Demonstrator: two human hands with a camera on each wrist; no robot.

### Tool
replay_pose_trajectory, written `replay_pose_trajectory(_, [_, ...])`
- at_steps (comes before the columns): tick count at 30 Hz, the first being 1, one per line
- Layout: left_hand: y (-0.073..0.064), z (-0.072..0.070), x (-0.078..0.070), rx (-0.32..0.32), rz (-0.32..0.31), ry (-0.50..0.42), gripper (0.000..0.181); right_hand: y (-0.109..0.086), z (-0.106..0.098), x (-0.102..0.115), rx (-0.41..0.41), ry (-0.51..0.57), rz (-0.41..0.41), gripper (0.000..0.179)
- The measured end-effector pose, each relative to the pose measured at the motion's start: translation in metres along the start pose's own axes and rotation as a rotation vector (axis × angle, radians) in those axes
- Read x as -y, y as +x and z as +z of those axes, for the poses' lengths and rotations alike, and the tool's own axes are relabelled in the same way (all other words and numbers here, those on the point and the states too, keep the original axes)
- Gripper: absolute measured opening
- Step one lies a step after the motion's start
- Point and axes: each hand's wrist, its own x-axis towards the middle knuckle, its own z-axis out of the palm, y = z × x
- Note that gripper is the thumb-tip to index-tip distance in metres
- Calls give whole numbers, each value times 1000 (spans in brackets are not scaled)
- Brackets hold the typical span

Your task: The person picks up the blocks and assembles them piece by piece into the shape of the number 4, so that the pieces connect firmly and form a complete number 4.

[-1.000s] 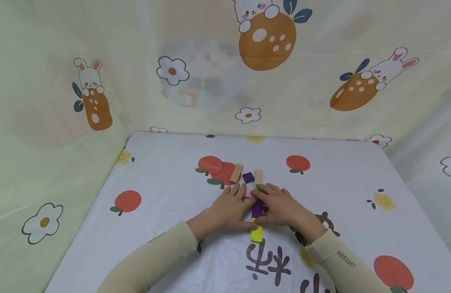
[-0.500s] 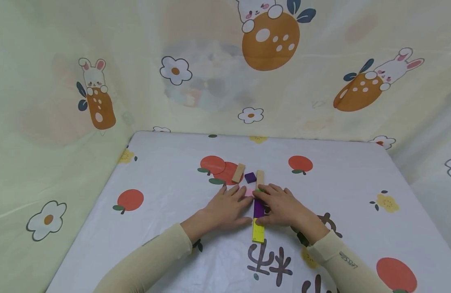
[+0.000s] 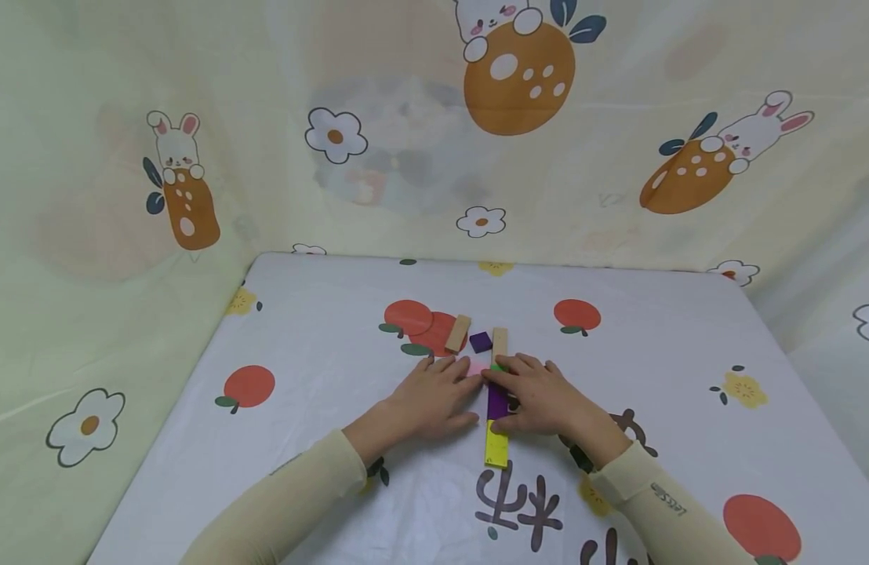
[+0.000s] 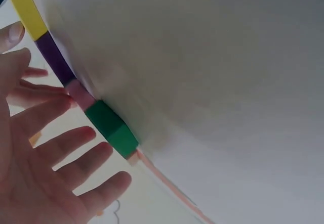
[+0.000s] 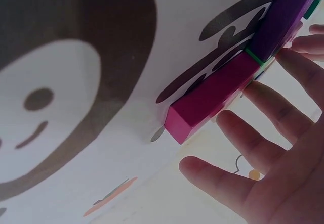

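A line of blocks lies on the table between the hands. In the head view it has a yellow block (image 3: 496, 445) nearest, a purple block (image 3: 498, 402) behind it and a light wood-coloured top (image 3: 500, 343) at the far end. My right hand (image 3: 540, 400) reaches over the line from the right, index finger across it, thumb at the yellow block's edge. To the left lies my left hand (image 3: 430, 399), its spread fingers pointing at a pink block (image 3: 477, 369). The left wrist view shows a green block side (image 4: 112, 129); the right wrist view, a magenta block side (image 5: 212, 95).
Beyond the fingers lie a dark purple block (image 3: 480, 341) and a tilted wood-coloured block (image 3: 458, 333). A white cloth with printed fruit covers the table (image 3: 321, 314). Printed curtains (image 3: 406, 180) rise behind it and at both sides.
My left thumb has drawn back leftward from the yellow block, and the left hand has shifted slightly left. The right hand has stayed over the line of blocks.
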Motion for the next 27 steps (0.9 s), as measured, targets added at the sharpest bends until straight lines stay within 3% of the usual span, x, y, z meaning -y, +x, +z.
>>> replay_pose_trajectory(6, [-4, -1, 10, -27, -55, -10, 62, 2, 1, 0, 3, -11, 1, 83])
replay_pose_trajectory(12, [-9, -1, 21, -66, -114, -21, 38, 3, 3, -2, 11, -8, 1, 84])
replay_pose_trajectory(18, [-9, 2, 26, -74, -115, 35, 25, 2, 2, -2, 14, 5, 6, 84])
replay_pose_trajectory(27, [-7, 1, 31, -116, -108, 54, 24, 1, 3, -2, 4, -11, -6, 84])
